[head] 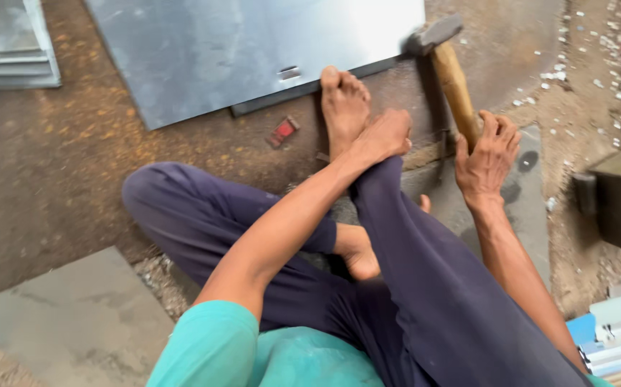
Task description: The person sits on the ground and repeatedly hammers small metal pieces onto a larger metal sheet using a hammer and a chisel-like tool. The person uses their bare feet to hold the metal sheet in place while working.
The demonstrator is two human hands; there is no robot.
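Right hand wrapped around wooden hammer handle, head at far metal sheet edge; left hand curled near bare foot, contents unclear.

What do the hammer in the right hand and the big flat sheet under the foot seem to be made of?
Hammer, held by the right hand: the handle looks like bare wood, tan and worn smooth; the head looks like dull grey steel. Sheet: apparently thin sheet metal, grey with a soft sheen and a bright glare patch, a small slot punched near its edge. Which metal cannot be told.
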